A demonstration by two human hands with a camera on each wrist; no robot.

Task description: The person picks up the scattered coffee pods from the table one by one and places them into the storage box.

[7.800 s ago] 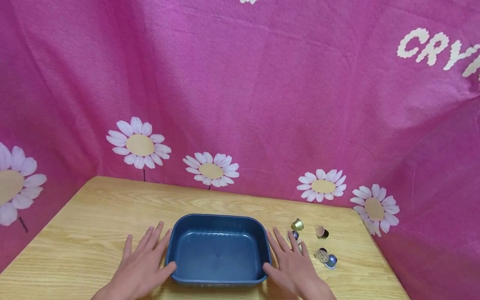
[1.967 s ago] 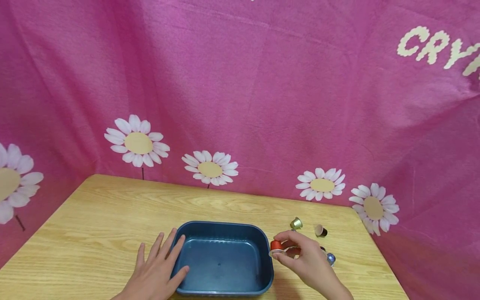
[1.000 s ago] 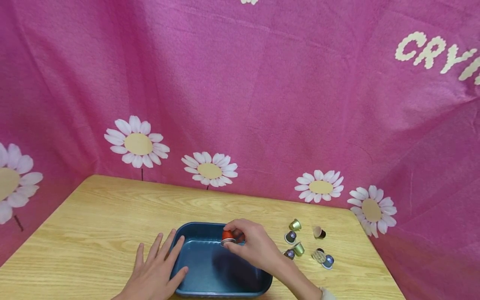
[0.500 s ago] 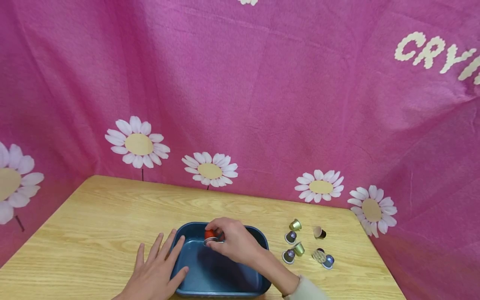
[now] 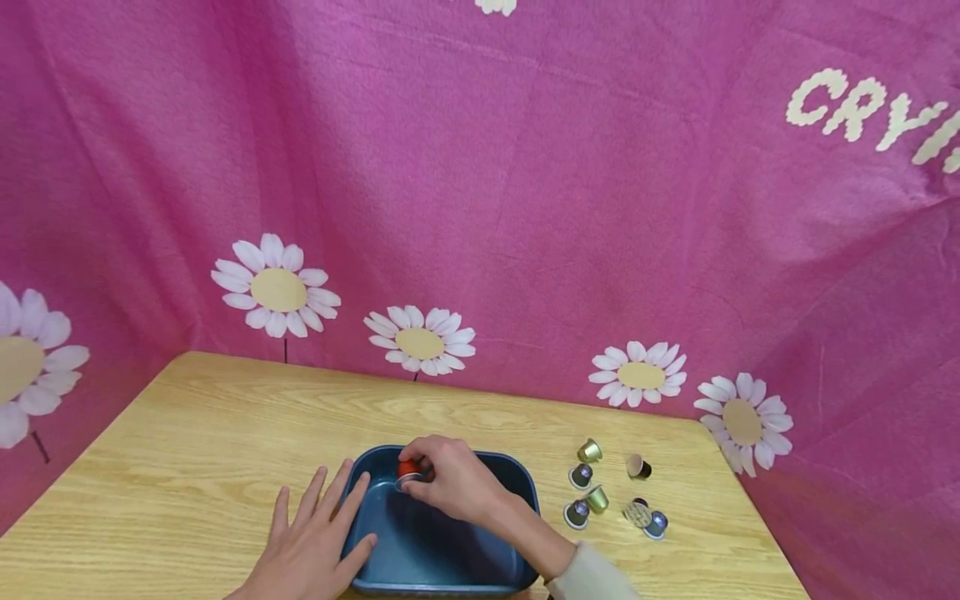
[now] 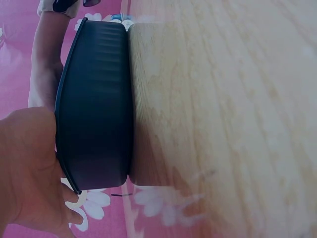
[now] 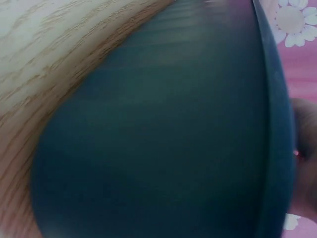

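The person's right hand [image 5: 459,483] pinches a red capsule [image 5: 408,469] between curled fingertips and thumb, inside the dark blue tray [image 5: 390,554], near its far left corner; whether the capsule touches the tray's floor cannot be told. The left hand [image 5: 309,533] lies at the tray's left side, fingers straight and spread, touching the rim and gripping nothing. The right forearm, in a pale sleeve [image 5: 596,575], crosses over the tray's right wall and covers part of its interior. In the right wrist view that wall fills most of the picture and hides nearly all of the hand. On the wooden table [image 5: 225,433], to the right of the tray and apart from it, lie a gold capsule [image 5: 590,451], a dark capsule [image 5: 581,476], a green capsule [image 5: 597,498] beside a purplish capsule [image 5: 577,513], a beige-and-black capsule [image 5: 639,466] and a blue capsule [image 5: 656,524] against a pale patterned lid [image 5: 638,513]. Behind hangs a pink cloth [image 5: 525,208] with daisies [image 5: 277,289].
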